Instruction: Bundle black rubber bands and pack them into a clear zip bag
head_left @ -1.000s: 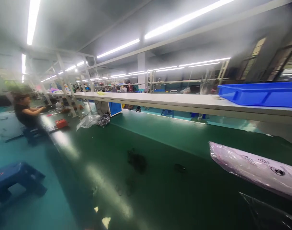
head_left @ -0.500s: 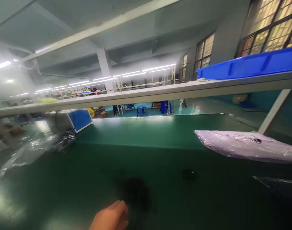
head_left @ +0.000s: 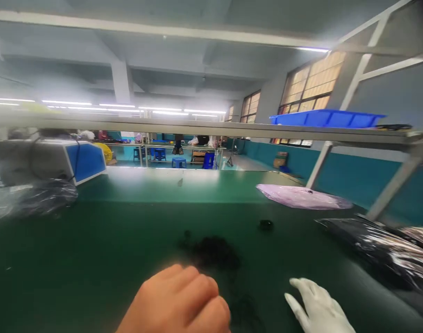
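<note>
My left hand [head_left: 183,300], bare, is closed with its knuckles up at the bottom middle of the head view. Whatever its fingers may hold is hidden under it. Just beyond it on the green tabletop [head_left: 93,245] lies a blurred black clump that looks like hair [head_left: 214,252], with fainter dark wisps to the right of the hand. My right hand [head_left: 319,305], in a white glove, is at the lower right over the tabletop. Its thumb and fingers are apart and nothing shows in them. A small shiny black object [head_left: 266,225] sits farther back.
Black plastic-wrapped packages [head_left: 381,249] lie at the right, with a pink package [head_left: 301,196] behind them. A blue-and-white machine [head_left: 84,159] and clear plastic bags [head_left: 41,196] stand at the left. Across the back runs a raised shelf [head_left: 197,127] bearing a blue bin [head_left: 326,119].
The view has levelled and swung right. My left hand shows larger and farther right in the picture. The white-gloved right hand has come into view.
</note>
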The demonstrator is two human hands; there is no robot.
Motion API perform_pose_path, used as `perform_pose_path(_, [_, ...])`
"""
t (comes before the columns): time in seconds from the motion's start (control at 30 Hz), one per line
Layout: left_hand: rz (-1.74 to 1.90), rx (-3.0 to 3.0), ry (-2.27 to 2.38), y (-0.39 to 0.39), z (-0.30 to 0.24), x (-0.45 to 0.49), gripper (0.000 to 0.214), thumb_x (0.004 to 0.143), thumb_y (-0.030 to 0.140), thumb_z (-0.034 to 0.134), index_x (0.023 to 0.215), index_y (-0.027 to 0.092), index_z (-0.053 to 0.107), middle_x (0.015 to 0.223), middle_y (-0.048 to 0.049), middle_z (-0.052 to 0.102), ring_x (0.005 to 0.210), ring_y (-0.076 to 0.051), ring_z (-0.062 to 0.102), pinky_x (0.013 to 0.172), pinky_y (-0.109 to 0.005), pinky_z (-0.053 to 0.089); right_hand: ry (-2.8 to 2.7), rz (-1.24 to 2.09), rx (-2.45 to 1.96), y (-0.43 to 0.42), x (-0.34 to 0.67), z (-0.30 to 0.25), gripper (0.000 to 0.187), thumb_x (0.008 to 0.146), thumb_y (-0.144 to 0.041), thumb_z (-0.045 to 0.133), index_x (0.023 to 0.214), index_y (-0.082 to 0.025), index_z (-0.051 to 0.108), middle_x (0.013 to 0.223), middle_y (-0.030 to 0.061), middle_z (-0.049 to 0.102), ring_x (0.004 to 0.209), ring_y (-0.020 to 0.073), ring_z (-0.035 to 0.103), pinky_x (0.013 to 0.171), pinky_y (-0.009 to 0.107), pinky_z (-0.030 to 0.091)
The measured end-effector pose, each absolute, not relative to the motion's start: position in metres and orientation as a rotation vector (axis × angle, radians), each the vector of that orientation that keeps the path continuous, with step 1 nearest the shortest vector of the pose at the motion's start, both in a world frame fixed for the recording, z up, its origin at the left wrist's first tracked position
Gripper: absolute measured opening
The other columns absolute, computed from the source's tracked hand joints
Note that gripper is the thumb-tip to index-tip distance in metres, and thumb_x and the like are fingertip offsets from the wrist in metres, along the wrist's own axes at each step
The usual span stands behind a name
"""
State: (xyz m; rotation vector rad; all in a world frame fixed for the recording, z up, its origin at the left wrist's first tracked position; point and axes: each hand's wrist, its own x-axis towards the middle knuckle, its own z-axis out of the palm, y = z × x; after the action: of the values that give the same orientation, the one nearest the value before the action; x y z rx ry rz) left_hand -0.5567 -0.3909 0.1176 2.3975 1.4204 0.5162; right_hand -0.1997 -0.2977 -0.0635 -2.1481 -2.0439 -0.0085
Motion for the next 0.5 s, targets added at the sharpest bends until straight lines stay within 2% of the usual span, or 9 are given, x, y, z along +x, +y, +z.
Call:
perform_pose_path(0.1, [0.519, 2.433, 1.344, -0.396, 0.121, -0.578, 0.032, 0.082, 0.047, 0.038, 0.073, 0.029, 0.062, 0.078, -0.0059, 0.060, 0.068, -0.017, 0.046, 0.067, -0.030, 0.034, -2.034, -0.209, -2.182, -0.306, -0.214, -0.055, 0.053, 0.083, -0.043, 0.037, 0.125, -0.014, 0.051, 0.128, 0.0084, 0.046, 0.121, 0.0248, 0.036, 0.101, 0.039, 0.026])
perform_pose_path(0.23, [0.221, 2.519, 1.620, -0.363, 0.082, -0.613, 0.020, 0.082, 0.036, 0.040, 0.089, 0.026, 0.057, 0.094, -0.0043, 0.057, 0.082, -0.021, 0.051, 0.070, -0.032, 0.035, -2.042, -0.141, -2.269, -0.316, -0.218, -0.047, 0.049, 0.086, -0.040, 0.031, 0.121, -0.015, 0.053, 0.127, 0.0056, 0.048, 0.119, 0.0208, 0.038, 0.101, 0.034, 0.027])
perform_pose_path(0.3, [0.067, 2.531, 1.695, -0.346, 0.061, -0.626, 0.018, 0.081, 0.030, 0.041, 0.092, 0.024, 0.054, 0.094, -0.0037, 0.056, 0.084, -0.021, 0.053, 0.069, -0.033, 0.037, -2.033, -0.146, -2.274, -0.318, -0.218, -0.045, 0.049, 0.086, -0.042, 0.030, 0.122, -0.017, 0.053, 0.127, 0.0050, 0.048, 0.119, 0.0209, 0.038, 0.100, 0.035, 0.027])
perform_pose_path(0.5, [-0.042, 2.385, 1.686, -0.339, 0.028, -0.635, 0.021, 0.079, 0.024, 0.043, 0.097, 0.023, 0.054, 0.097, -0.0022, 0.056, 0.086, -0.022, 0.057, 0.070, -0.035, 0.042, -2.034, -0.179, -2.244, -0.321, -0.219, -0.046, 0.049, 0.085, -0.042, 0.031, 0.120, -0.017, 0.054, 0.125, 0.0052, 0.049, 0.118, 0.0219, 0.039, 0.100, 0.036, 0.027])
